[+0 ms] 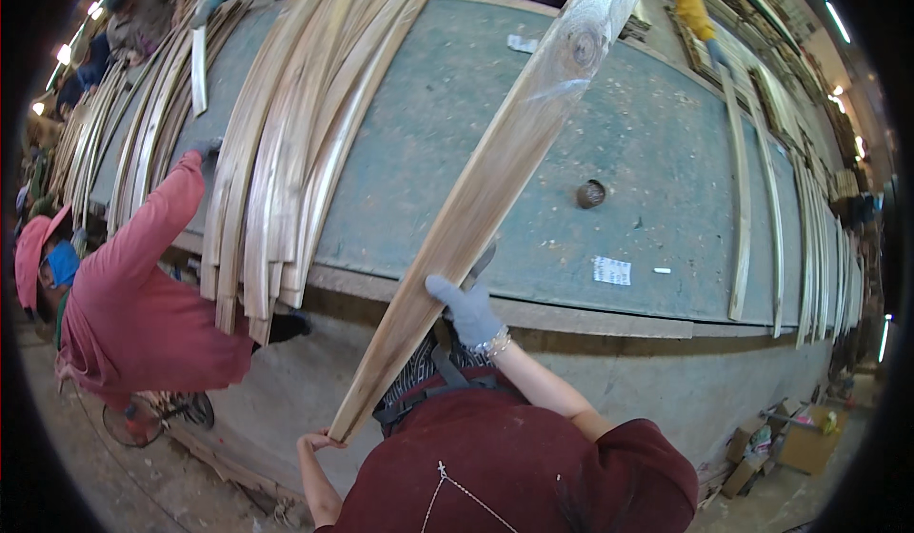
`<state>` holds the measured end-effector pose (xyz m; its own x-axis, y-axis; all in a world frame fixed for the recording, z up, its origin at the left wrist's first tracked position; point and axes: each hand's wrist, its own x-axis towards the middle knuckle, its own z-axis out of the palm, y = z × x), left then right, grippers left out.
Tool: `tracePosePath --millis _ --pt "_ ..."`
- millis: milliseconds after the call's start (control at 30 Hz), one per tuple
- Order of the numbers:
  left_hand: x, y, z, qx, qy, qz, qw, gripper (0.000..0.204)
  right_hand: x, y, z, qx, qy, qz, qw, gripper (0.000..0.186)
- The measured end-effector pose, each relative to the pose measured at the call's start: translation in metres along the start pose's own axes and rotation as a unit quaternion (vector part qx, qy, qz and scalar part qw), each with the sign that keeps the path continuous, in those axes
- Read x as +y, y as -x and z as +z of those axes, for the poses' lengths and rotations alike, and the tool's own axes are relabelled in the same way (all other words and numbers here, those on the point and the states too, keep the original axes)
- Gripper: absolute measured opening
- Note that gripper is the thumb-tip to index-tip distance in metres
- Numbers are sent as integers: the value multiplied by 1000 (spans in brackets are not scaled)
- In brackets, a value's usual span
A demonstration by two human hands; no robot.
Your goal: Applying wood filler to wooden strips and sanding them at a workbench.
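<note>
A long wooden plank (505,148) with a dark knot near its far end slants up from my waist across the worktable. My right hand (471,312), in a grey glove, grips its right edge, thumb on the upper face and the other fingers mostly hidden behind. At the plank's near, lower end, my bare left hand (322,441) is closed around the corner, its fingertips partly out of sight. Beneath the plank lies the green tabletop (419,152), strewn with wood flecks.
Left of the plank lies a fanned pile of boards (286,143). A small round can (590,193), a paper slip (611,270) and a white stick (663,270) rest on the table. Co-workers stand around it: a pink-sleeved one (143,314) at left, a yellow-sleeved arm (687,0) opposite.
</note>
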<state>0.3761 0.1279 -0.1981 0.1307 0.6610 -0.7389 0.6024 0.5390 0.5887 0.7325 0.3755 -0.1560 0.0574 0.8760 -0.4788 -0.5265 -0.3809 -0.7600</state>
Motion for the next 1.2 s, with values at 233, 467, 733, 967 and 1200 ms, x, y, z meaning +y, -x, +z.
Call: tracePosePath --millis 233,467,733,967,1200 --pt "76 -3 -19 202 -7 137 970 12 -1 20 -2 -44 -47 -39 997 73" --pt "-58 -113 -41 49 20 -206 977 54 -4 -8 -23 -418 -147 -207 872 57" --pt "-128 -152 -27 206 211 -36 955 51 -8 -19 -25 -477 -155 -258 826 56" --pt "-38 -180 -77 -356 -25 35 933 95 46 -29 -49 -92 -142 -22 985 42" --pt "209 -179 -9 -272 127 171 938 76 30 -29 -33 103 -10 52 993 55"
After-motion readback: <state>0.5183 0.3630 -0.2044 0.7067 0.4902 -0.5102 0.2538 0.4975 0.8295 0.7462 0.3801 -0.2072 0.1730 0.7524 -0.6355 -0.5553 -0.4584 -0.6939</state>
